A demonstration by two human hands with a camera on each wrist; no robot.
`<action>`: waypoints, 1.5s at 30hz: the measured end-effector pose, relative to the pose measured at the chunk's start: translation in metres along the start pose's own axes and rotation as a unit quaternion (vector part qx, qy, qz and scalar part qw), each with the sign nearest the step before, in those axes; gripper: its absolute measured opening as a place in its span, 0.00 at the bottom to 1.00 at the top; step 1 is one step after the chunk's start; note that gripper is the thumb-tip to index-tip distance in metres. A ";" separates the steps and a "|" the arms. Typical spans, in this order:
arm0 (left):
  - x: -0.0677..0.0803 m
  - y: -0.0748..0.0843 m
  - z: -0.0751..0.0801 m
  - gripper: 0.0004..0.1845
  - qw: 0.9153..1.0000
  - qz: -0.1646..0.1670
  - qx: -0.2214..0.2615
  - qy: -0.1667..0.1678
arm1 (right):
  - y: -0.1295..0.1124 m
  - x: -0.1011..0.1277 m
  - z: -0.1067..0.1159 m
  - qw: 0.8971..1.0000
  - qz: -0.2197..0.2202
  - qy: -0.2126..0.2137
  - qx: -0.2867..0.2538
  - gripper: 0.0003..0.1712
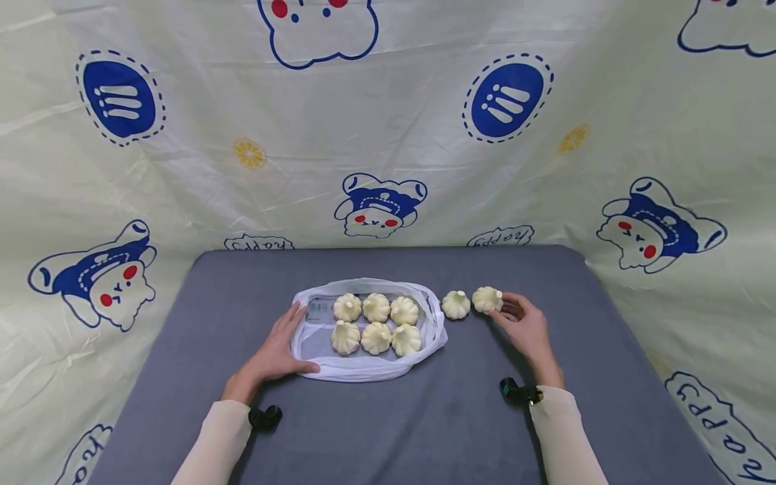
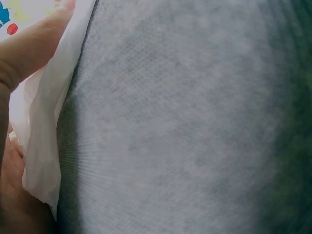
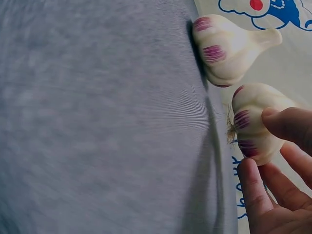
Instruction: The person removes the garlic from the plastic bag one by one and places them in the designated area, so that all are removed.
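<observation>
Pinching a round, cream-white garlic bulb with purple-streaked cloves [image 1: 485, 300] between thumb and fingertips, the right hand [image 1: 523, 327] is at the far right of the row of things on the grey cloth-covered tabletop [image 1: 376, 438]. The bulb seems just off the tabletop in the right wrist view, its root tuft facing the cloth and its neck pointing up and a little toward the palm, so its long axis is near upright.

The relation that I judge matters most is sideways: the white thin plastic bag with a rolled-down rim [image 1: 364, 372] lies to the left of the held bulb, long axis running left to right, its right end facing that bulb. Between them sits a loose pale garlic bulb [image 1: 456, 305], just beside the rim; I cannot tell whether they touch. Inside the bag, six cream garlic bulbs [image 1: 376, 338] stand in two rows of three, with bare bag floor at the left end.

The left hand [image 1: 275, 353] is spread, thumb and fingers apart around the bag's left end. The right hand is nearer to the loose bulb.
</observation>
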State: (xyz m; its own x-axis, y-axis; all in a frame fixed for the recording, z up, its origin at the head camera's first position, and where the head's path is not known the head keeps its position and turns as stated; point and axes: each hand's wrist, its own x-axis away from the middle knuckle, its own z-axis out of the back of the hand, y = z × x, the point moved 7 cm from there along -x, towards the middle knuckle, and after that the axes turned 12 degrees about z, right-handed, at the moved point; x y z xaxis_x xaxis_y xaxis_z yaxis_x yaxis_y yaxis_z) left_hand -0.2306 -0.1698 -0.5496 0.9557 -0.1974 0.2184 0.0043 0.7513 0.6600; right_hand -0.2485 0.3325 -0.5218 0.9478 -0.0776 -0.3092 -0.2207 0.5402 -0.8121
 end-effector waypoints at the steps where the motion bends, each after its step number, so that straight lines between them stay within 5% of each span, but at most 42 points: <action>1: 0.001 -0.001 -0.002 0.69 1.000 0.000 0.001 -0.002 | 0.002 0.003 -0.002 1.000 -0.006 -0.003 -0.006 0.30; 9: 0.002 -0.002 -0.003 0.69 1.000 0.016 0.002 -0.015 | 0.013 0.008 -0.007 1.000 -0.017 -0.005 -0.010 0.29; 26: -0.004 0.000 0.001 0.69 1.000 0.005 0.005 0.000 | -0.005 -0.004 0.007 0.999 0.017 0.015 0.033 0.27; 38: -0.002 0.001 0.001 0.69 1.000 0.012 0.007 -0.007 | -0.002 -0.009 -0.002 0.995 0.018 -0.060 0.077 0.26; 45: -0.002 0.003 0.002 0.69 1.000 0.015 0.005 -0.011 | 0.004 -0.015 -0.009 0.993 0.019 -0.076 0.082 0.33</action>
State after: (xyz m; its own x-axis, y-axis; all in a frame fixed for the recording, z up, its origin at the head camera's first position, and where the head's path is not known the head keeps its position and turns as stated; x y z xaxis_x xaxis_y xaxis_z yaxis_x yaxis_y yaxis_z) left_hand -0.2332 -0.1689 -0.5465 0.9485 -0.1885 0.2545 -0.0279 0.7507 0.6601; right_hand -0.2654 0.3279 -0.5246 0.9661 0.0665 -0.2496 -0.2285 0.6712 -0.7052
